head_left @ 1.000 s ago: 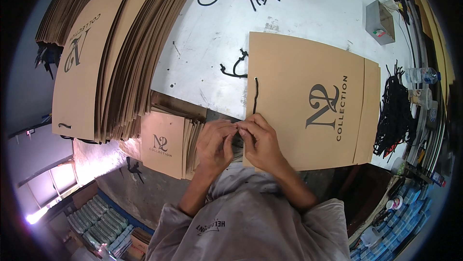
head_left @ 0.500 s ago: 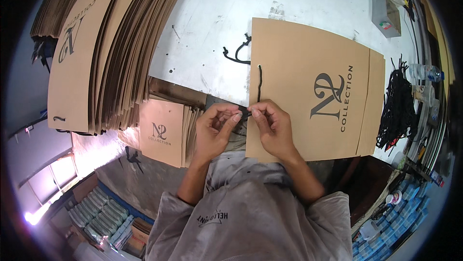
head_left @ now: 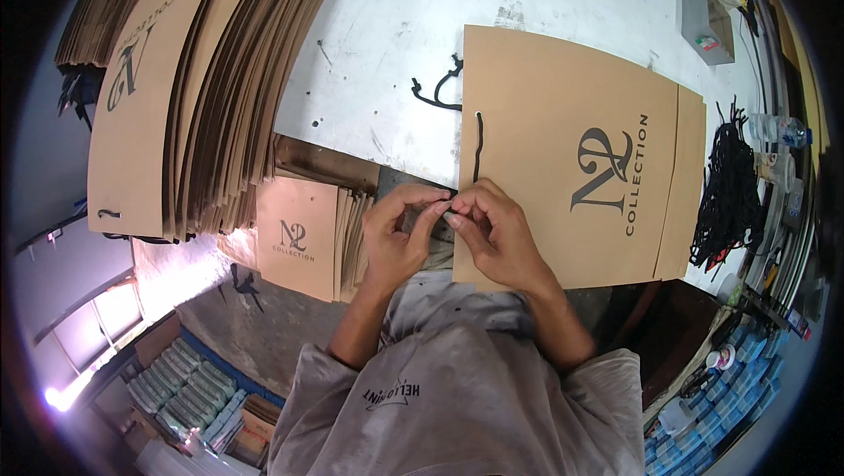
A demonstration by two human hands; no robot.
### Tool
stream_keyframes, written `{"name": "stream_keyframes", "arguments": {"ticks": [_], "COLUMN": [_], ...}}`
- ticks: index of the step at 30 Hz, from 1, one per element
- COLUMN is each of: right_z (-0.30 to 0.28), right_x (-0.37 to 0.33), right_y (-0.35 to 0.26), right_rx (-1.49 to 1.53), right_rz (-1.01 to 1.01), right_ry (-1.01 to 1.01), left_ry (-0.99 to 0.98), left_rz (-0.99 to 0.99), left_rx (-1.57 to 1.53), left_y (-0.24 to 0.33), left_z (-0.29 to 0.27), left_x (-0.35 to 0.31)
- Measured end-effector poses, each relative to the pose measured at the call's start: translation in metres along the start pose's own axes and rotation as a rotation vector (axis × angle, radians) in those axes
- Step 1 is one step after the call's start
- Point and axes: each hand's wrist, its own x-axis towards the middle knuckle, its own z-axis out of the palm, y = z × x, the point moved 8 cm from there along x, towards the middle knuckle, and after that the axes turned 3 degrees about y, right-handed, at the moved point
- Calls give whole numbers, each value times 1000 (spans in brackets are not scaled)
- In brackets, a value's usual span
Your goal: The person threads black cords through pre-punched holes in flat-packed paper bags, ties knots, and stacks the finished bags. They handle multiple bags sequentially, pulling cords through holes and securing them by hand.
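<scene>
Brown paper is making up the large bag (head_left: 563, 155), which is lying at two o'clock from the hands on a white table (head_left: 369, 80). Black cord (head_left: 479, 146) is running along its face toward the left hand (head_left: 396, 234) and right hand (head_left: 503, 230), whose fingertips are pinching it together. Small bags (head_left: 303, 239) are standing near nine o'clock, tall bags (head_left: 207, 107) at ten; a cord bundle (head_left: 726, 199) is resting at three.

Left and right fingers (head_left: 422, 196) have drawn closer together.
</scene>
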Motion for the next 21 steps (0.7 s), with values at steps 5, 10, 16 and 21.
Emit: {"name": "stream_keyframes", "arguments": {"ticks": [5, 10, 16, 21], "right_z": [-4, -5, -6, -2], "right_x": [-2, -1, 1, 5], "right_y": [21, 24, 27, 1], "right_rx": [235, 304, 434, 5], "right_rz": [165, 156, 196, -14], "right_ry": [-3, 6, 43, 3], "left_ry": [-55, -90, -17, 4], "left_rz": [-67, 81, -48, -70], "left_rx": [-29, -45, -229, -400], "left_y": [-11, 0, -22, -19], "left_z": [1, 13, 10, 5], "left_x": [-1, 0, -8, -11]}}
